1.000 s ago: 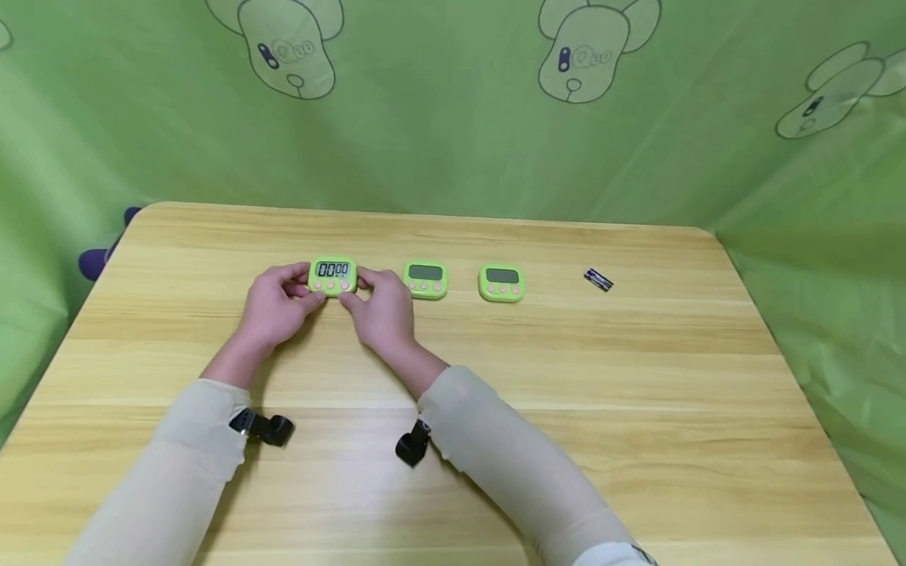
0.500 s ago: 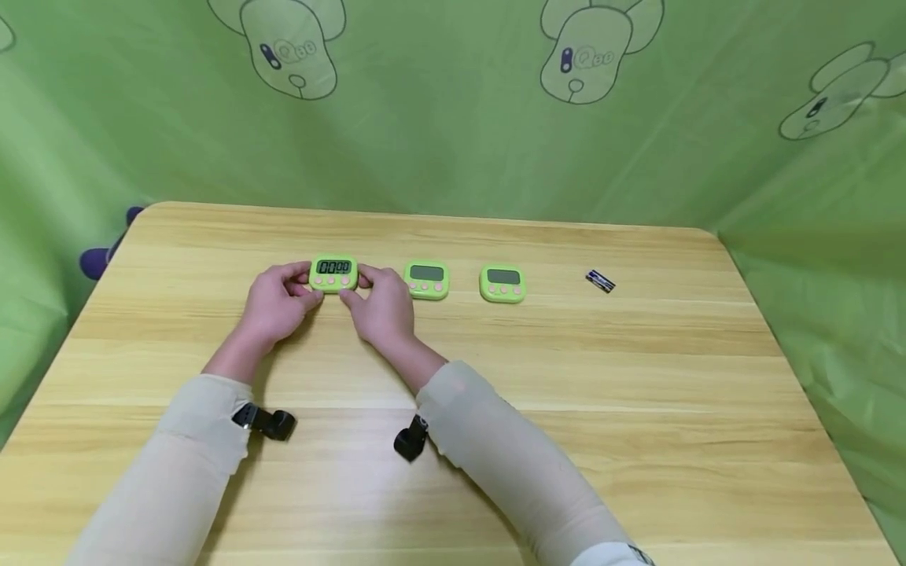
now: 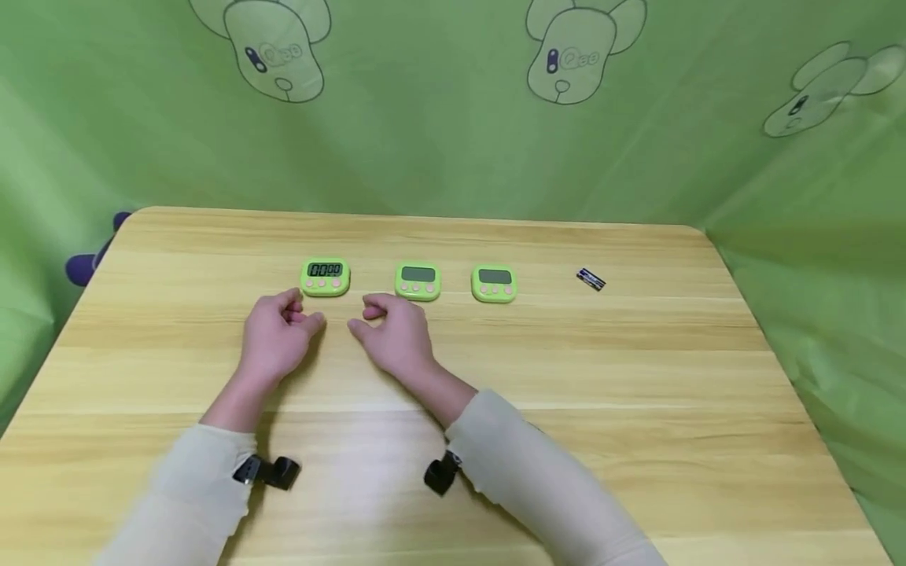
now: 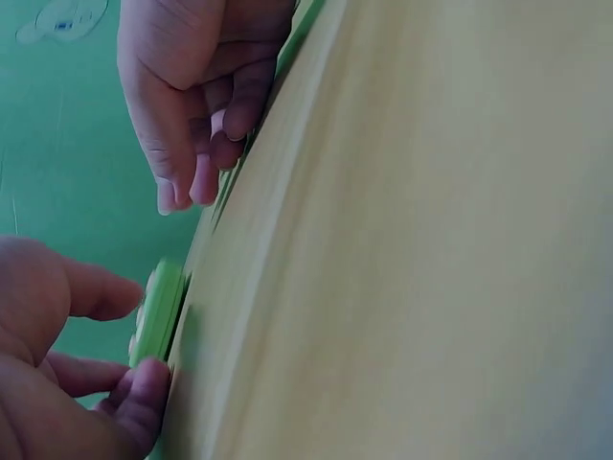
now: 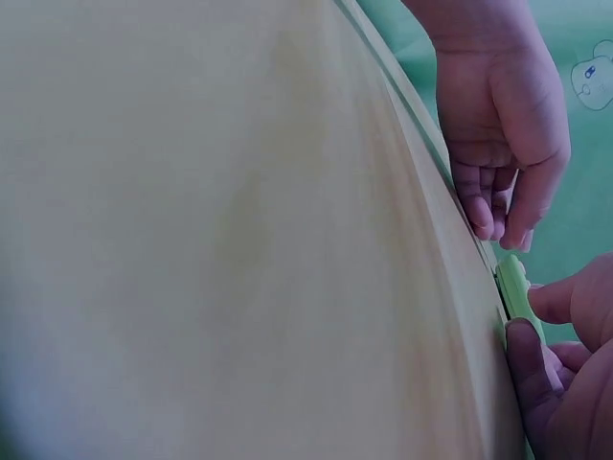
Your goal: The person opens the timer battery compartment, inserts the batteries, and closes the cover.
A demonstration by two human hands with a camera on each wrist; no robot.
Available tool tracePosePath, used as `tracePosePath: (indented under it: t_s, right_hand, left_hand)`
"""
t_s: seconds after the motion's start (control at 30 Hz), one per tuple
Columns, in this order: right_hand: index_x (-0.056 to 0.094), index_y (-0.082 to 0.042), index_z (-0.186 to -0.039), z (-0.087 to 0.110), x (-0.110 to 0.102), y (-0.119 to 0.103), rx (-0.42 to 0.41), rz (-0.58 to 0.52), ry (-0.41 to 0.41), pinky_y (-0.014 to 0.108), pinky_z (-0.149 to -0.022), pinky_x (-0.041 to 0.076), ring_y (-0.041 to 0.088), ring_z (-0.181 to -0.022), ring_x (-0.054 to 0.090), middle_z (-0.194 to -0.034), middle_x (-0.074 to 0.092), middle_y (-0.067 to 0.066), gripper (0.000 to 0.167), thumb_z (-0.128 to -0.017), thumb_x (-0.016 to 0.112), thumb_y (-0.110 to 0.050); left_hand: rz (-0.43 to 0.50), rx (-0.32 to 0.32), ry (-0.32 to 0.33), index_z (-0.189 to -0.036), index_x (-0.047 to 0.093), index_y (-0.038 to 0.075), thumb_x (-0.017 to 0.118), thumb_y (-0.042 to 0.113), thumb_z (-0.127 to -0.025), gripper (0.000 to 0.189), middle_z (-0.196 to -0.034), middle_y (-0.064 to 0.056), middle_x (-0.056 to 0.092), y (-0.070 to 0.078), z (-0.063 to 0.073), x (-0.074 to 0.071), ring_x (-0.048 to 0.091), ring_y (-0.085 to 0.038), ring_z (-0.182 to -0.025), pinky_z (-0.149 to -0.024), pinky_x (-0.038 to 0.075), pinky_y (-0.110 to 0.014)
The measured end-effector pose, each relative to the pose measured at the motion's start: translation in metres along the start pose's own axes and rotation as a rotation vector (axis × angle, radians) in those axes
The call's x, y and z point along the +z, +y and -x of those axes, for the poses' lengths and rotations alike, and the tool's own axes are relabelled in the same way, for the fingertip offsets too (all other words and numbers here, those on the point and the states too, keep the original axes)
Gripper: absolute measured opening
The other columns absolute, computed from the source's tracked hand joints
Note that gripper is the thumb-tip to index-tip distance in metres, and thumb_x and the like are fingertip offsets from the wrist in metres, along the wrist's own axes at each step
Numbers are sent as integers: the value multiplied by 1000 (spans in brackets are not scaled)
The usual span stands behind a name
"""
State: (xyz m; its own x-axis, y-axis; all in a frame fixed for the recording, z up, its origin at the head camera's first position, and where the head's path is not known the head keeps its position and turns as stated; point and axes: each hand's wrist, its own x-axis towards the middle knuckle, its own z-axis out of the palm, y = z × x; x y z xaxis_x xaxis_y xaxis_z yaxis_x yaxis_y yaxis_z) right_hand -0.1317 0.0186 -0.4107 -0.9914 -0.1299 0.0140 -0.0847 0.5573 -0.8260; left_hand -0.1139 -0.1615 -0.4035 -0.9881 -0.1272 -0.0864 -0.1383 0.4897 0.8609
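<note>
Three light-green digital timers with pink buttons lie in a row on the wooden table. The left timer (image 3: 325, 277) shows zeros on its display; the screens of the middle timer (image 3: 418, 282) and the right timer (image 3: 494, 284) are blank. My left hand (image 3: 278, 336) is just below the left timer, fingers loosely bent and holding nothing. Between the left and middle timers, nearer to me, my right hand (image 3: 398, 334) hangs with its thumb and index finger apart. In the left wrist view, a green timer (image 4: 161, 311) shows edge-on beside the left fingertips.
Small dark batteries (image 3: 591, 279) lie on the table (image 3: 637, 377) at the right. A green patterned curtain (image 3: 439, 141) hangs behind the table and along its sides. A black wrist camera (image 3: 272, 472) is strapped at the left sleeve, another black camera (image 3: 442, 473) at the right.
Both hands have let go of the left timer and drawn back toward me, the right one also moving slightly right. The timer stays in the row, its display lit.
</note>
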Motion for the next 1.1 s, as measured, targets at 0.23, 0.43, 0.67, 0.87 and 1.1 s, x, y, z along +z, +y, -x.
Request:
tracePosePath:
  t_s: [0.23, 0.43, 0.67, 0.87, 1.1]
  right_hand:
    - [71, -1, -118, 21, -27, 20, 16, -103, -23, 22, -65, 57, 8, -70, 66, -95, 70, 3, 37, -85, 81, -14]
    - [72, -2, -115, 32, -53, 40, 42, -107, 52, 26, -63, 58, 12, -69, 66, -91, 70, 1, 34, -84, 82, -14]
    - [71, -1, -115, 29, -71, 54, 35, -86, 124, 28, -60, 57, 14, -66, 65, -91, 70, 2, 36, -83, 82, -14]
    - [66, 1, -124, 16, -75, 56, 27, -57, 171, 27, -58, 56, 15, -67, 64, -100, 68, 8, 47, -83, 83, -12]
    - [62, 3, -129, -3, -67, 54, -35, 69, 210, 32, -80, 55, 21, -83, 63, -114, 62, 14, 56, -82, 85, -17]
  left_hand:
    - [-3, 77, -9, -119, 61, -12, 69, 5, -90, 34, -99, -19, 53, 7, 17, 25, 50, -28, -89, -79, 47, -38]
    - [-2, 146, -119, -130, 56, -13, 72, 6, -89, 49, -106, -19, 56, 21, 18, 48, 55, -29, -95, -86, 52, -38]
    - [11, 168, -161, -136, 51, -13, 72, 8, -89, 56, -112, -18, 58, 34, 8, 69, 59, -27, -96, -86, 53, -36]
    - [-3, 150, -156, -138, 49, -13, 71, 8, -90, 58, -114, -18, 57, 43, -7, 77, 60, -26, -96, -85, 54, -35]
    - [-96, 188, -131, -129, 54, -15, 72, 9, -90, 49, -104, -18, 55, 50, -27, 84, 56, -25, -86, -80, 52, -37]
